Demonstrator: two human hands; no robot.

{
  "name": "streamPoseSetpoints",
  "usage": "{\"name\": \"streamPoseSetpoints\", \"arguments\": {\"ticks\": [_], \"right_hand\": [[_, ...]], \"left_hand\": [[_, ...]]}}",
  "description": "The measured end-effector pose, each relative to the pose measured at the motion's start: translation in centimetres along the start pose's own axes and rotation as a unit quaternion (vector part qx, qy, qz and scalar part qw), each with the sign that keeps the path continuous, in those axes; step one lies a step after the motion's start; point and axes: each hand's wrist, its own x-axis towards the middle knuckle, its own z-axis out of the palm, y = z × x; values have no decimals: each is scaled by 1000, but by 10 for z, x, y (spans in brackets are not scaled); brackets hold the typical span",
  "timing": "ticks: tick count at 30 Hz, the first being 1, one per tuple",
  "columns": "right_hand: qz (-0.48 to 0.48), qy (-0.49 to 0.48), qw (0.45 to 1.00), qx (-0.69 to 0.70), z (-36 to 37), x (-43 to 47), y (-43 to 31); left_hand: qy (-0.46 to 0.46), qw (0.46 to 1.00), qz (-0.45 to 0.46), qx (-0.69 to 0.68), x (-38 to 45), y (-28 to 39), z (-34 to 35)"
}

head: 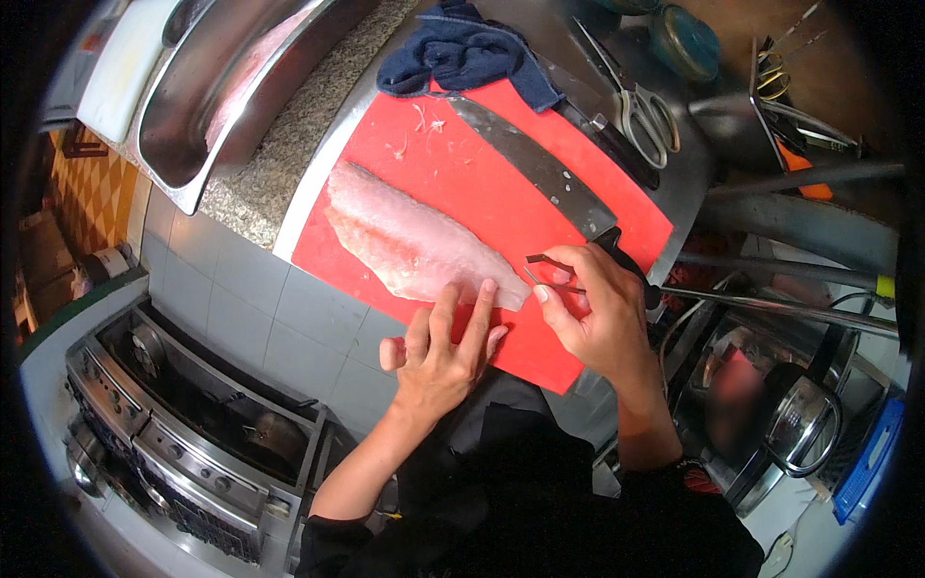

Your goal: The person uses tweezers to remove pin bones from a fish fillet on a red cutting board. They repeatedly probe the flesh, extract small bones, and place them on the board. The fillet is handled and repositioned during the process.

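A pale pink fish fillet (412, 235) lies on a red cutting board (405, 155). My left hand (441, 354) rests its index and middle fingertips on the fillet's lower edge, near the narrow end, and grips nothing. In my right hand (611, 311) are metal tweezers (543, 260), pinched between thumb and fingers. Their tips are apart and point left, just beyond the fillet's narrow end. Past the fillet, a wide-bladed kitchen knife (535, 162) lies flat on the board, its black handle partly hidden behind my right hand.
Thin scraps (433, 126) lie on the board. A dark blue cloth (470, 54) covers its far edge. Scissors (647, 123) and a black-handled knife (625, 155) lie at the right. A deep steel pan (170, 126) holding fish stands at the left. A stove (195, 477) is at lower left.
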Motion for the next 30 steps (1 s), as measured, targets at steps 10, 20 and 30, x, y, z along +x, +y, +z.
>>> {"name": "streamPoseSetpoints", "arguments": {"ticks": [10,20,30], "right_hand": [[29,18,999,21,-2,-12,8],[28,14,999,32,-3,-20,12],[36,23,999,31,-6,-20,11]], "left_hand": [[-8,999,38,-6,-1,16,0],[-41,993,101,-33,2,15,-3],[-48,996,71,39,1,4,-3]]}}
